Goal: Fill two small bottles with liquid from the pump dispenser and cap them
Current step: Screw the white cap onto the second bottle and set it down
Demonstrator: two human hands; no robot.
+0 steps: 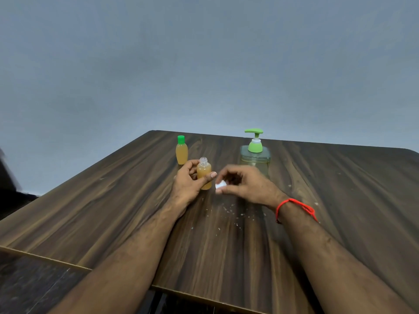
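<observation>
Between thumb and fingers of the left hand point(189, 181): open bottle point(204, 174), upright, amber-filled, neck uncapped. Just right of it, right hand point(243, 185) fingers pinch a white cap point(220, 184), apart from the neck. Beyond the left fingers: green-capped bottle point(181, 150), filled. Beyond the right: pump dispenser point(255, 152). All on the tabletop point(340, 189).

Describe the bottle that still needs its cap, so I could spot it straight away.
On the dark wooden table, look left of the green pump dispenser. Two small bottles of amber liquid are there; yours is the nearer bottle, held in the left hand. Unlike the green-capped bottle behind it, its threaded neck is bare.
</observation>
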